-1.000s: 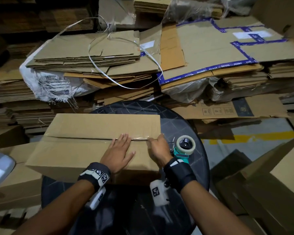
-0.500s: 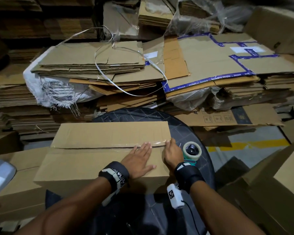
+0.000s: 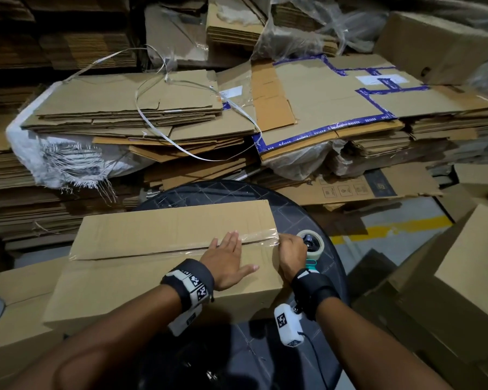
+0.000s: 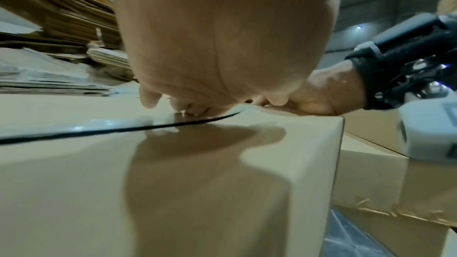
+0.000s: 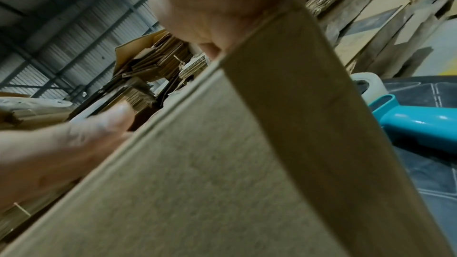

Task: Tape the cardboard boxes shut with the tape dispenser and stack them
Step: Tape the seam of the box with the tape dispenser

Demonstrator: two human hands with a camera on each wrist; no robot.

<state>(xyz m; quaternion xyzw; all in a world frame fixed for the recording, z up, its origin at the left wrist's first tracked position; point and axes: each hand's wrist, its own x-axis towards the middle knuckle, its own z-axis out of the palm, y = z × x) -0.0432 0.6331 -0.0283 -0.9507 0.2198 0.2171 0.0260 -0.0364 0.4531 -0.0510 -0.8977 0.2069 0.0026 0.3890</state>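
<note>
The long brown cardboard box (image 3: 164, 257) is laid across the round black table (image 3: 330, 266). Left hand (image 3: 226, 263) is spread flat over the taped seam. Right hand (image 3: 292, 253) is curled round the box's end edge, teal-handled tape dispenser (image 3: 312, 246) parked just beyond it.

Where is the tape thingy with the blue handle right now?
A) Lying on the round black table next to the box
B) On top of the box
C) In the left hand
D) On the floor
A: the tape dispenser lies on the round black table just right of the cardboard box, beside the right hand; neither hand grips it, and the left hand rests flat on the box top.
</note>
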